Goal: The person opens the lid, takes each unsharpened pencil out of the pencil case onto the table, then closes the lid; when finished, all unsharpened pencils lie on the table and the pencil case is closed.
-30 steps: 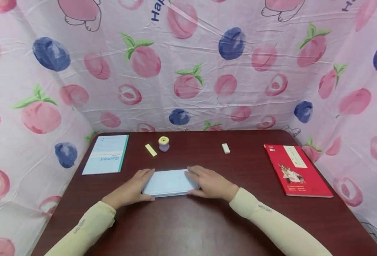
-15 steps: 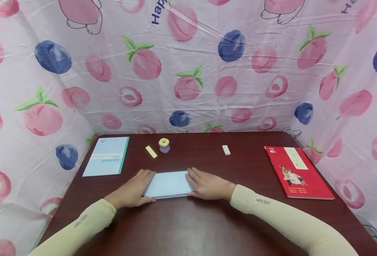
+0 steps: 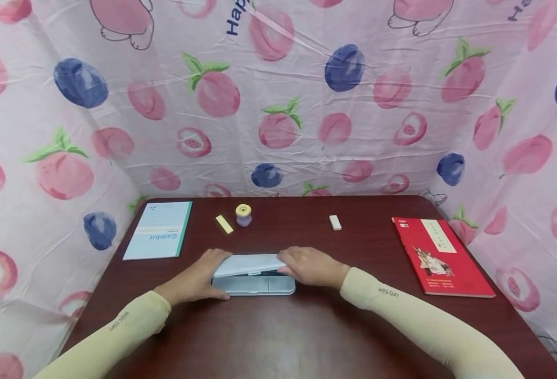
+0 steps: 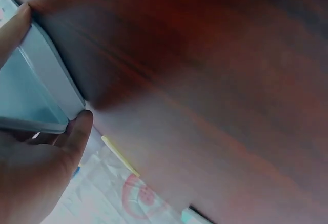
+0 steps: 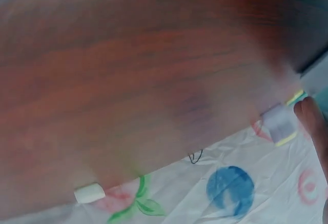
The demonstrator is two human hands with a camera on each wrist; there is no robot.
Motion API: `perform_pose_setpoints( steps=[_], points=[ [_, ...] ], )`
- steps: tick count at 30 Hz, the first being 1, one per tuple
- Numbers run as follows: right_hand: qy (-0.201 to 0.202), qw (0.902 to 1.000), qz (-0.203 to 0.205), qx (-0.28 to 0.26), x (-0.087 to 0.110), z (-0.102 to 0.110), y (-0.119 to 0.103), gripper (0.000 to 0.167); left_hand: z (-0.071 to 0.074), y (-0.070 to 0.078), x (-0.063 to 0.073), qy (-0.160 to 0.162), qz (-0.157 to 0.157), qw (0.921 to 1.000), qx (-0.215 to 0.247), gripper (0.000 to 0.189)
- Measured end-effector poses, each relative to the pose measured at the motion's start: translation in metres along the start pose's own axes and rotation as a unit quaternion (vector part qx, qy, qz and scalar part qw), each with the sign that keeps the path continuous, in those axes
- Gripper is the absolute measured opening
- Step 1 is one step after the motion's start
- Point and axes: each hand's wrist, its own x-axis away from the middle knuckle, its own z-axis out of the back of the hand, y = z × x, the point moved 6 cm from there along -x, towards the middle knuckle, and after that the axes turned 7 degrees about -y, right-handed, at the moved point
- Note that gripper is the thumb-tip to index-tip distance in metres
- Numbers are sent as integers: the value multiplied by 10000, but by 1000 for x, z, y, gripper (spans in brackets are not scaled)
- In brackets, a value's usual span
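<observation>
A light blue pencil case (image 3: 253,286) lies on the dark table in the head view, its lid (image 3: 245,264) tilted partly up along the front edge. My left hand (image 3: 195,278) grips the left end, thumb at the front corner and fingers behind. In the left wrist view, the left fingers (image 4: 79,134) touch the corner of the case. My right hand (image 3: 314,267) pinches the lid's right end and holds it up. Only a fingertip of that hand shows in the right wrist view. A divider is visible inside the case; the lid hides the rest.
Behind the case are a yellow strip (image 3: 224,224), a small yellow-and-purple round object (image 3: 243,215) and a white eraser (image 3: 335,222). A light blue notebook (image 3: 157,230) lies at left, a red book (image 3: 441,255) at right. Patterned cloth (image 3: 302,105) hangs around the table.
The lid was shut flat before; now its front edge is raised and the inside shows. My right hand has lifted slightly with the lid, while the left stays in place.
</observation>
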Motion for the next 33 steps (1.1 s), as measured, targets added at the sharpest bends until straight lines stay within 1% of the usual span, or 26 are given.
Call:
perform_pose_setpoints(
  steps=[3, 5, 7, 10, 12, 14, 16, 17, 19, 21, 23, 25, 28, 31, 33],
  points=[
    [-58, 9972, -305, -684, -2, 2, 11, 38, 2, -4, -2, 112, 226, 9990, 359, 117],
    [-7, 9929, -509, -1074, -3, 2, 17, 30, 2, -6, -2, 220, 368, 9976, 542, 125],
    [76, 9861, -691, -1512, -5, 2, 25, 23, 2, -9, -2, 356, 458, 9955, 751, 131],
    [166, 9683, -998, -2283, -9, 1, 37, 15, -1, -13, 0, 488, 609, 9915, 1044, 136],
    [231, 9513, -1307, -2784, -11, -2, 47, 13, -3, -16, 1, 540, 676, 9896, 1145, 142],
    [318, 9370, -1680, -3046, -15, -7, 58, 15, -5, -17, 2, 550, 778, 9888, 1148, 148],
    [393, 9312, -2074, -2971, -20, -10, 68, 20, -5, -17, 2, 590, 791, 9893, 1071, 153],
    [410, 9310, -2257, -2839, -23, -12, 73, 23, -5, -17, 3, 592, 820, 9898, 1000, 153],
    [314, 9330, -2586, -2482, -29, -16, 80, 30, -5, -15, 3, 580, 825, 9915, 827, 150],
    [70, 9370, -2795, -2096, -33, -19, 84, 35, -5, -12, 3, 504, 851, 9931, 633, 142],
    [-225, 9389, -2899, -1840, -38, -22, 86, 39, -6, -9, 2, 416, 881, 9945, 387, 132],
    [-482, 9398, -2919, -1707, -42, -24, 87, 41, -7, -4, 2, 340, 894, 9953, 136, 124],
    [-777, 9379, -2897, -1741, -46, -26, 86, 45, -8, 2, 2, 289, 881, 9955, -190, 114],
    [-1028, 9347, -2885, -1805, -48, -28, 84, 58, -8, 6, 4, 304, 908, 9945, -419, 109],
    [-1163, 9303, -2921, -1889, -47, -29, 81, 65, -8, 7, 5, 295, 955, 9938, -496, 109]
  ],
)
